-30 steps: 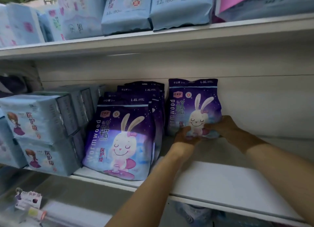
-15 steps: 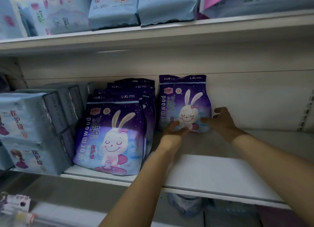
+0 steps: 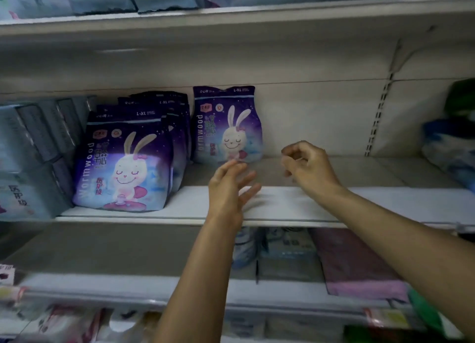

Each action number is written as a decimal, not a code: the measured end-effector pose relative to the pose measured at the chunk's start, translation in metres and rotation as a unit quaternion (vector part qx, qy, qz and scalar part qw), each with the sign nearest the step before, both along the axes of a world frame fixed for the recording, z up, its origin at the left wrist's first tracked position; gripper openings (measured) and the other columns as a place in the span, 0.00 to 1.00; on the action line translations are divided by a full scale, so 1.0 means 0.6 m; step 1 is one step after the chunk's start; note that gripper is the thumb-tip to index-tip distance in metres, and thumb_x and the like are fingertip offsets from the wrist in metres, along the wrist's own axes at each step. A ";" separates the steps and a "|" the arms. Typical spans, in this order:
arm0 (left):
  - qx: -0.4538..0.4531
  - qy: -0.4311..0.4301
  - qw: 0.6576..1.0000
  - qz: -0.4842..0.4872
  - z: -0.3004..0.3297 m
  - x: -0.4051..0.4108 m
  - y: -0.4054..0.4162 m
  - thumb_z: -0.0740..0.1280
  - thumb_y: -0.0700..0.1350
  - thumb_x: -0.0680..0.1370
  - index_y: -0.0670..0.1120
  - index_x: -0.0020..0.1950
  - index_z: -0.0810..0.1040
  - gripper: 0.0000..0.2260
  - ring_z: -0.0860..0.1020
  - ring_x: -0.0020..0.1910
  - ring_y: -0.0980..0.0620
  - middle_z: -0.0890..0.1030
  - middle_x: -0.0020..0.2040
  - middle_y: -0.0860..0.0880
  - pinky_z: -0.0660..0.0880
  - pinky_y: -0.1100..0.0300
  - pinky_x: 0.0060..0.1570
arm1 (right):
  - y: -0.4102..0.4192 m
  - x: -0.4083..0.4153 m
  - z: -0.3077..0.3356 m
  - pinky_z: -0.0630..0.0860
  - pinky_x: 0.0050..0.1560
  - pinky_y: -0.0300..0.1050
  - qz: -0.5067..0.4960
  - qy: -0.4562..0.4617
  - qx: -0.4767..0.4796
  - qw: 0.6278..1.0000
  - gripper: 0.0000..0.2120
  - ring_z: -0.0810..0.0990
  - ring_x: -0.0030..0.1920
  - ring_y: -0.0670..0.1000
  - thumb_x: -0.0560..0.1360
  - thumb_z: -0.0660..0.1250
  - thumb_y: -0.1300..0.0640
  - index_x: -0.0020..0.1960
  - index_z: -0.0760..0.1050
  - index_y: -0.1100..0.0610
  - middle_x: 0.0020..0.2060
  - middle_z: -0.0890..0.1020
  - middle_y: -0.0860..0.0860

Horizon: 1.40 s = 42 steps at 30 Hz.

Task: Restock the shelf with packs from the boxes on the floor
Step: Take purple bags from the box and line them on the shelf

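Standing upright at the back of the shelf (image 3: 295, 203), the lone purple pack (image 3: 227, 125) is leaning against the rear panel, just beyond the fingers (image 3: 232, 166) of the left hand (image 3: 227, 188), which are spreading apart and holding nothing. The right hand (image 3: 307, 166) is hovering to the right of that pack, its fingers loosely curling on empty air (no pack in either hand, as far as I am seeing). To the left of both hands, a row of matching purple packs (image 3: 123, 162) is filling its lane from front to back, with grey-blue boxes (image 3: 33, 157) sitting further left again.

Judging the step, the placing of this pack is looking finished, and doing it well is meaning this: checking that the pack is staying upright and square beside its neighbours, then building the new lane forward from it, face out, so the bare stretch under and right of the fingers is getting filled.

The boxes on the floor are lying out of view, so how much stock is remaining is impossible to say. The lower shelves and the far-right goods are smearing into blur, and whether the left fingertips are grazing the pack is hard to tell.
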<state>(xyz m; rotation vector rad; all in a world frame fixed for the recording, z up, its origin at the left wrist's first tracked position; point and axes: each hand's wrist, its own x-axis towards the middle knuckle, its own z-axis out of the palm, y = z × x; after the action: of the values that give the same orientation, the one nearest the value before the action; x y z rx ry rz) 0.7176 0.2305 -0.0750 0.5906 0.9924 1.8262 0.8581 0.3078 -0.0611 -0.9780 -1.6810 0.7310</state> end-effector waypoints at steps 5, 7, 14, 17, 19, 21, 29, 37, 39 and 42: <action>-0.011 0.036 0.999 -0.022 -0.028 0.092 -0.068 0.65 0.42 0.80 0.44 0.62 0.76 0.10 0.84 0.48 0.47 0.84 0.51 0.45 0.82 0.55 0.45 | -0.079 0.075 -0.021 0.69 0.26 0.34 0.043 0.010 -0.002 0.999 0.02 0.75 0.27 0.52 0.78 0.64 0.64 0.48 0.75 0.61 0.36 0.80 0.60; -0.021 0.043 0.998 -0.029 -0.049 0.121 -0.095 0.65 0.44 0.80 0.45 0.62 0.76 0.10 0.84 0.48 0.48 0.84 0.52 0.46 0.82 0.56 0.45 | -0.106 0.105 -0.041 0.72 0.27 0.38 0.058 0.014 -0.010 0.998 0.03 0.75 0.26 0.51 0.79 0.64 0.63 0.48 0.76 0.62 0.34 0.80 0.59; -0.086 0.007 0.996 -0.022 -0.149 0.203 -0.170 0.64 0.44 0.81 0.46 0.61 0.77 0.09 0.83 0.44 0.51 0.84 0.49 0.48 0.82 0.58 0.43 | -0.179 0.191 -0.144 0.73 0.29 0.36 0.144 -0.030 -0.090 0.985 0.05 0.75 0.26 0.45 0.79 0.63 0.64 0.47 0.76 0.63 0.32 0.79 0.58; -0.132 -0.013 0.991 -0.011 -0.204 0.227 -0.189 0.64 0.43 0.81 0.46 0.59 0.77 0.08 0.83 0.45 0.50 0.85 0.48 0.47 0.81 0.56 0.45 | -0.190 0.229 -0.208 0.70 0.27 0.34 0.168 -0.071 -0.157 0.971 0.05 0.75 0.26 0.46 0.80 0.62 0.64 0.47 0.75 0.63 0.33 0.80 0.59; -0.167 -0.031 0.985 -0.005 -0.247 0.235 -0.202 0.64 0.43 0.81 0.46 0.58 0.77 0.08 0.83 0.46 0.50 0.84 0.49 0.47 0.80 0.57 0.44 | -0.196 0.254 -0.262 0.70 0.27 0.34 0.167 -0.085 -0.203 0.961 0.05 0.75 0.25 0.45 0.79 0.63 0.64 0.47 0.75 0.64 0.33 0.80 0.58; -0.200 -0.053 0.978 -0.004 -0.294 0.236 -0.214 0.65 0.43 0.80 0.45 0.61 0.77 0.10 0.83 0.46 0.51 0.85 0.47 0.48 0.80 0.58 0.44 | -0.203 0.274 -0.325 0.71 0.27 0.35 0.157 -0.095 -0.252 0.950 0.05 0.75 0.24 0.43 0.79 0.63 0.65 0.46 0.76 0.64 0.32 0.79 0.57; -0.352 -0.108 0.930 -0.023 -0.515 0.239 -0.248 0.63 0.42 0.80 0.46 0.56 0.77 0.07 0.79 0.39 0.52 0.83 0.41 0.50 0.77 0.62 0.36 | -0.254 0.329 -0.601 0.74 0.31 0.43 0.108 -0.121 -0.418 0.894 0.08 0.77 0.26 0.50 0.79 0.64 0.63 0.42 0.76 0.61 0.29 0.81 0.54; -0.504 -0.089 0.856 -0.072 -0.793 0.246 -0.284 0.64 0.37 0.78 0.46 0.52 0.79 0.06 0.79 0.41 0.50 0.83 0.42 0.47 0.77 0.58 0.42 | -0.317 0.355 -0.882 0.76 0.35 0.44 0.065 -0.171 -0.515 0.837 0.06 0.79 0.31 0.52 0.79 0.62 0.63 0.46 0.76 0.64 0.36 0.82 0.61; -0.532 -0.083 0.839 -0.078 -0.863 0.245 -0.298 0.65 0.39 0.79 0.45 0.56 0.78 0.07 0.81 0.42 0.50 0.84 0.45 0.46 0.79 0.58 0.40 | -0.332 0.358 -0.952 0.77 0.38 0.49 0.064 -0.189 -0.535 0.821 0.06 0.80 0.33 0.55 0.79 0.63 0.61 0.46 0.77 0.59 0.34 0.82 0.57; -0.556 -0.092 0.823 -0.076 -0.982 0.246 -0.315 0.64 0.42 0.80 0.45 0.57 0.78 0.07 0.82 0.45 0.47 0.84 0.48 0.43 0.79 0.55 0.42 | -0.349 0.365 -1.061 0.74 0.32 0.39 0.068 -0.224 -0.553 0.800 0.06 0.78 0.32 0.49 0.79 0.63 0.62 0.45 0.76 0.59 0.36 0.80 0.56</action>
<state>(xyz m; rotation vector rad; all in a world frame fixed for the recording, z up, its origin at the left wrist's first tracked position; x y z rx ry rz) 0.8651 0.0417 -0.6640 -0.2325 1.5806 0.8615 1.0769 0.0985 -0.6975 -1.9587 -1.6658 1.7899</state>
